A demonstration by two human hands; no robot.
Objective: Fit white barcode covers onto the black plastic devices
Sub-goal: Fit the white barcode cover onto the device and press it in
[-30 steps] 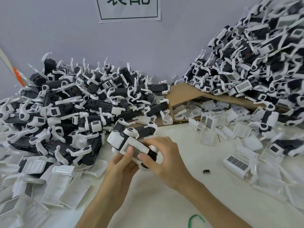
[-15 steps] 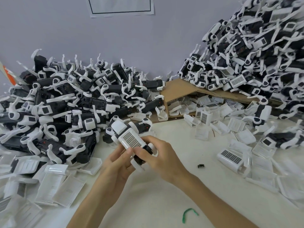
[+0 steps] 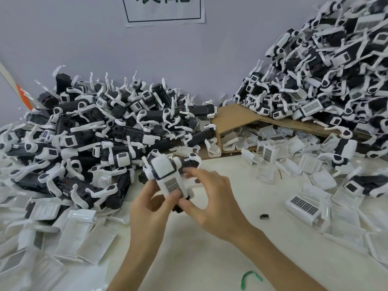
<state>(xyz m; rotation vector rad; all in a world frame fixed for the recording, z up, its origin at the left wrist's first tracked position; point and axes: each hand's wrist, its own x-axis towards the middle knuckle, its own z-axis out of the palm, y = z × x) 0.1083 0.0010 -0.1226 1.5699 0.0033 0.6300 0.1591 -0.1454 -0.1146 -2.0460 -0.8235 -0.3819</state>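
A black plastic device [image 3: 180, 203] with a white barcode cover [image 3: 169, 177] on it is held above the middle of the white table [image 3: 199, 255], its top end tilted away from me. My left hand [image 3: 151, 208] grips its lower left side, thumb on the barcode patch. My right hand [image 3: 212, 198] holds the lower right edge with thumb and fingers; its upper fingers are blurred. Loose white covers [image 3: 302, 205] lie at the right.
A large heap of black devices [image 3: 100, 135] with white arms fills the left. A second heap [image 3: 336, 76] rises at the right over a cardboard sheet [image 3: 237, 118]. Flat clear trays [image 3: 79, 234] lie front left. A small black clip [image 3: 264, 216] and green tie [image 3: 249, 281] lie near my right arm.
Both hands have lifted the covered device off the table and turned it from lying slantwise to standing more upright. The right hand's fingers have moved up along its right side.
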